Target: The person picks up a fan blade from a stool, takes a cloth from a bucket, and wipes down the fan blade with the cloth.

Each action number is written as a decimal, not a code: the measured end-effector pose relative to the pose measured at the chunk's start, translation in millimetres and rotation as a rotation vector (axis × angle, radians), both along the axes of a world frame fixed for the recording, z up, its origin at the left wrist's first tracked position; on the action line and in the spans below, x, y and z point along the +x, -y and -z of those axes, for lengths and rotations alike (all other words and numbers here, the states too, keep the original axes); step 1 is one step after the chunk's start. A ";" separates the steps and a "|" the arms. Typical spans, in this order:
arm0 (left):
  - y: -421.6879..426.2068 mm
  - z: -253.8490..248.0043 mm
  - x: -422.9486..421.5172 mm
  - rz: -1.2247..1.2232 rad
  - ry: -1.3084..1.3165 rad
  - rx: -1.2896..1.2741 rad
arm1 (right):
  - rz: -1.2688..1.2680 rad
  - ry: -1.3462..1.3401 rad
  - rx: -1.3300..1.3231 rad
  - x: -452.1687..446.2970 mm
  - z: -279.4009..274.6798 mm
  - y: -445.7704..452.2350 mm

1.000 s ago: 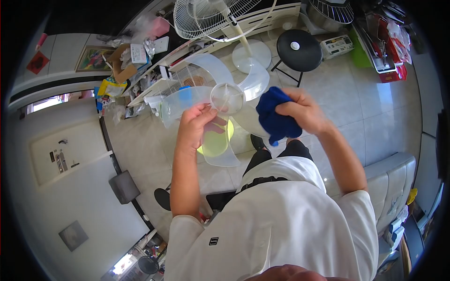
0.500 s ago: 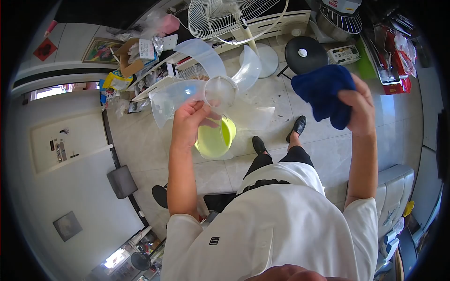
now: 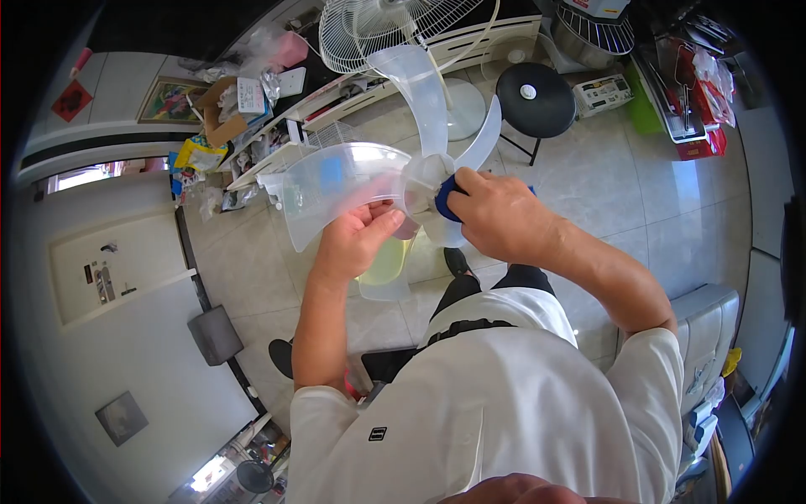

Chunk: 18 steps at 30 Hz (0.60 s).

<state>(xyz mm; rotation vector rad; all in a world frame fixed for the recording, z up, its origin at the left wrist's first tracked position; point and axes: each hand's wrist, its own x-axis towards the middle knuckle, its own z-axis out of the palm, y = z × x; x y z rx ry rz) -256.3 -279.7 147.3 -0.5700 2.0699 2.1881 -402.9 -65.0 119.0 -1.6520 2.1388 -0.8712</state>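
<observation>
A clear plastic fan blade (image 3: 323, 193) with several vanes hangs in front of me, tilted. My left hand (image 3: 357, 239) pinches it near the hub, fingers partly seen through the plastic. Against the right side of the hub (image 3: 420, 181), my right hand (image 3: 504, 214) presses a dark blue cloth (image 3: 447, 200), most of which is hidden by the fingers. Below the blade, a yellow-green bucket (image 3: 388, 262) on the floor shows partly through the plastic.
A standing fan (image 3: 382, 34) with a wire cage is at the back, its round base on the tiles. Right of it is a black round stool (image 3: 536, 99). A cluttered low cabinet (image 3: 294, 155) lies left, a green container (image 3: 645, 109) right. A padded grey seat (image 3: 693, 336) is beside me.
My right hand has swung left with the blue cloth, from out on the right onto the hub. The fan blade has turned and shifted slightly right in my left hand.
</observation>
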 end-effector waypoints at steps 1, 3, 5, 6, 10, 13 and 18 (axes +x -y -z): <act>0.6 1.4 2.6 0.002 0.023 -0.008 | 0.000 0.000 0.001 0.1 0.9 -0.2; -4.6 4.7 6.0 -0.007 -0.020 0.034 | 0.072 0.289 -0.023 -1.3 2.7 -1.0; -8.3 8.5 9.1 -0.023 -0.064 0.072 | 0.091 0.443 -0.054 -3.9 10.6 -1.1; -9.3 10.6 10.3 -0.007 -0.078 -0.001 | 0.119 0.600 -0.087 -4.5 12.9 -0.4; -6.6 20.6 11.6 0.020 -0.129 -0.119 | 0.335 1.107 0.058 -0.1 8.8 -1.9; -2.1 30.0 3.2 -0.025 -0.195 -0.110 | 0.593 1.636 -0.150 0.2 7.4 -4.1; -10.1 22.7 -0.5 -0.066 -0.100 -0.030 | 0.288 0.852 -0.178 18.7 6.8 -8.7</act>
